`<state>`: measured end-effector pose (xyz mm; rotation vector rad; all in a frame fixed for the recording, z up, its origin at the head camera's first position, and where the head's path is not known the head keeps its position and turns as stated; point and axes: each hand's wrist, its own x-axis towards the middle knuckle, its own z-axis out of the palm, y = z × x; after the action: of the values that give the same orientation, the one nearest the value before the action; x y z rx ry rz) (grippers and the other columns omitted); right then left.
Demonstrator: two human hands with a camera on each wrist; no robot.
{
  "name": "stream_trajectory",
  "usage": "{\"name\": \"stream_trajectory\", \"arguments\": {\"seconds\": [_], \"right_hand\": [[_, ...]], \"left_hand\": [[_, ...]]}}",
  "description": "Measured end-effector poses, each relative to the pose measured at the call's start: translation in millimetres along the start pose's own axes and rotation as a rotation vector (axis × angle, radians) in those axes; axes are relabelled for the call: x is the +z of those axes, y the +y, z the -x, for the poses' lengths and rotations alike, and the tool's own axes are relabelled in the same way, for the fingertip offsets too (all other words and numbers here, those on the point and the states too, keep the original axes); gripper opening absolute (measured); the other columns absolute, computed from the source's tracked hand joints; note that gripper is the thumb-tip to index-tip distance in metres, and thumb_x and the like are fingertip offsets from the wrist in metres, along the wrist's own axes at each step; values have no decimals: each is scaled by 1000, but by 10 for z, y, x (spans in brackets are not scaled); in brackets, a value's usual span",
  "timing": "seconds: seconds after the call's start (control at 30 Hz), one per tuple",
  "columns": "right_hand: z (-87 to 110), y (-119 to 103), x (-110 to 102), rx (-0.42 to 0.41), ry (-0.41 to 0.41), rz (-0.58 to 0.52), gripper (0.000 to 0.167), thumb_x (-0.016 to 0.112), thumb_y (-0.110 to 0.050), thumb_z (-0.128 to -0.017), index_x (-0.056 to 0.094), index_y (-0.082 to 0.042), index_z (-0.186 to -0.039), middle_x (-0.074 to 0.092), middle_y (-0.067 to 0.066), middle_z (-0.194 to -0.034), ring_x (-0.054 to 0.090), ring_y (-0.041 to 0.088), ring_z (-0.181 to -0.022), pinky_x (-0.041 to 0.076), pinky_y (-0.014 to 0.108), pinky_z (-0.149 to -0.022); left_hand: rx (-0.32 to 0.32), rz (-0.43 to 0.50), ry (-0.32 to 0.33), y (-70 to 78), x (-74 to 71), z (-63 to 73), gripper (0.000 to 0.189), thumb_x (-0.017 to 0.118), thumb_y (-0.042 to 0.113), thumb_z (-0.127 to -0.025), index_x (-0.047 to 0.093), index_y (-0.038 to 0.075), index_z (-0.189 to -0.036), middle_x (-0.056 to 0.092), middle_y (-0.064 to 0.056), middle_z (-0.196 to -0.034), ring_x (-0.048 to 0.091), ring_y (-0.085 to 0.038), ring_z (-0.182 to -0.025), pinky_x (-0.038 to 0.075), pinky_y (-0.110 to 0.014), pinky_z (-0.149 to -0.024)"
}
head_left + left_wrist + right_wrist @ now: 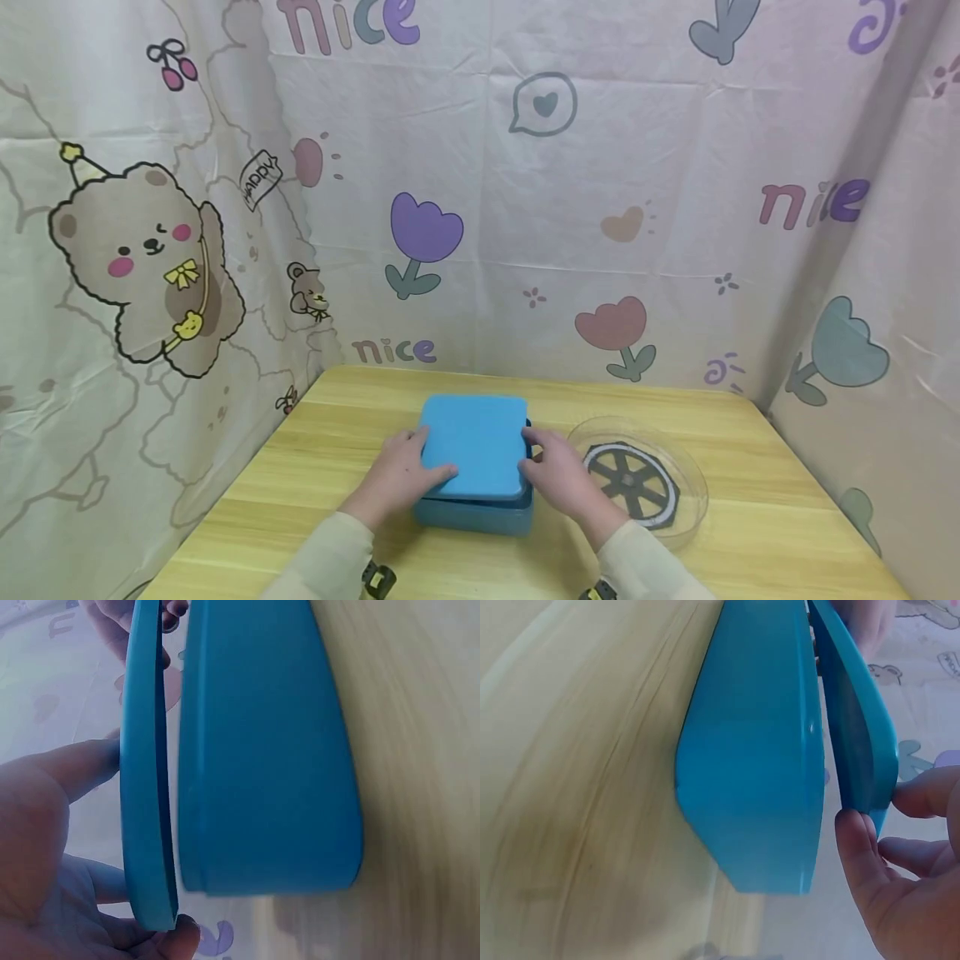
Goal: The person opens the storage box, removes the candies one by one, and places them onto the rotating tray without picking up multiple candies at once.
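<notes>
A flat blue lid (pixel 476 446) with rounded corners is held by both hands just above a blue box (pixel 474 515). My left hand (pixel 401 471) grips the lid's left edge, its thumb lying on top near the front corner. On the other side my right hand (pixel 561 473) pinches the lid's right edge. In the left wrist view a narrow gap parts the lid (pixel 146 765) from the box (pixel 262 750). The right wrist view has the lid (pixel 859 720) tilted, its gap to the box (pixel 757 750) wider toward the near end. What lies inside the box is hidden.
To the right of the box stands a round clear container (pixel 693 512) holding a dark spoked wheel-like piece (pixel 630 481) with a pale ring. Both rest on a light wooden table (pixel 300 467). Printed curtains (pixel 487 208) hang behind the table and at its sides.
</notes>
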<state>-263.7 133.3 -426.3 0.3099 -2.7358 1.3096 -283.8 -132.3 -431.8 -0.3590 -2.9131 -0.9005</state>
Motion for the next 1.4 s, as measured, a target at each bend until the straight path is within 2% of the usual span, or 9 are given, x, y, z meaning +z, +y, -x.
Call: {"name": "stream_trajectory", "arguments": {"seconds": [0.23, 0.43, 0.6, 0.77, 0.87, 0.97, 1.1, 1.27, 1.4], "right_hand": [[-82, -172, 115, -47, -37, 24, 51, 64, -11, -94, 54, -2, -144, 59, 15, -123, 61, 23, -96, 52, 34, -67], [-104, -351, 262, -46, -82, -42, 53, 63, -7, -92, 54, -3, -144, 56, 19, -135, 62, 32, -113, 53, 35, -67], [-133, -501, 401, -33, -102, -80, 53, 62, -4, -92, 55, -5, -144, 52, 19, -139, 59, 33, -117, 53, 34, -65], [-153, -638, 535, -44, -107, -76, 50, 63, -7, -94, 56, -7, -143, 53, 15, -138, 59, 29, -116, 57, 42, -81], [-167, -713, 628, -37, -118, -81, 48, 64, -12, -95, 57, -10, -143, 56, 12, -135, 61, 25, -105, 56, 44, -85], [-179, -793, 720, -31, -129, -95, 48, 63, -18, -97, 58, -12, -144, 56, 9, -137, 60, 24, -104, 56, 46, -87], [-185, -909, 824, -29, -144, -125, 48, 62, -23, -98, 57, -14, -145, 53, 7, -145, 57, 28, -121, 52, 52, -95], [-208, -1036, 967, -23, -162, -172, 54, 64, -26, -96, 54, -14, -147, 49, 8, -149, 56, 32, -125, 50, 55, -97], [-247, -1104, 1097, -22, -168, -210, 57, 65, -29, -94, 53, -14, -148, 48, 6, -151, 44, 33, -139, 40, 58, -108]], "left_hand": [[-47, -16, 20, -132, -155, -1, 92, 67, 59, -91, 40, -4, -152, 44, -32, -146, 44, -49, -132, 41, -65, -102], [-82, -38, 42, -257, -271, 28, 92, 63, 60, -93, 39, -8, -151, 42, -36, -146, 40, -54, -133, 38, -68, -102], [-112, -56, 35, -347, -372, 57, 94, 60, 61, -94, 36, -10, -151, 39, -39, -146, 38, -58, -132, 37, -70, -101], [-136, -74, 37, -463, -457, 73, 96, 56, 63, -95, 33, -11, -152, 38, -41, -145, 39, -60, -130, 39, -71, -99], [-154, -92, 41, -529, -510, 88, 97, 54, 65, -95, 32, -11, -152, 38, -42, -144, 40, -60, -129, 40, -71, -97], [-175, -108, 45, -588, -570, 115, 98, 52, 67, -95, 31, -10, -152, 37, -43, -143, 40, -60, -127, 40, -72, -95], [-199, -116, 49, -672, -651, 151, 100, 49, 69, -96, 29, -10, -154, 35, -44, -144, 38, -61, -127, 39, -74, -94], [-215, -135, 62, -804, -711, 168, 102, 47, 71, -95, 28, -10, -154, 35, -46, -142, 37, -63, -125, 39, -74, -91], [-222, -152, 64, -897, -735, 163, 100, 46, 70, -96, 29, -11, -153, 36, -46, -140, 37, -63, -124, 37, -75, -92]]}}
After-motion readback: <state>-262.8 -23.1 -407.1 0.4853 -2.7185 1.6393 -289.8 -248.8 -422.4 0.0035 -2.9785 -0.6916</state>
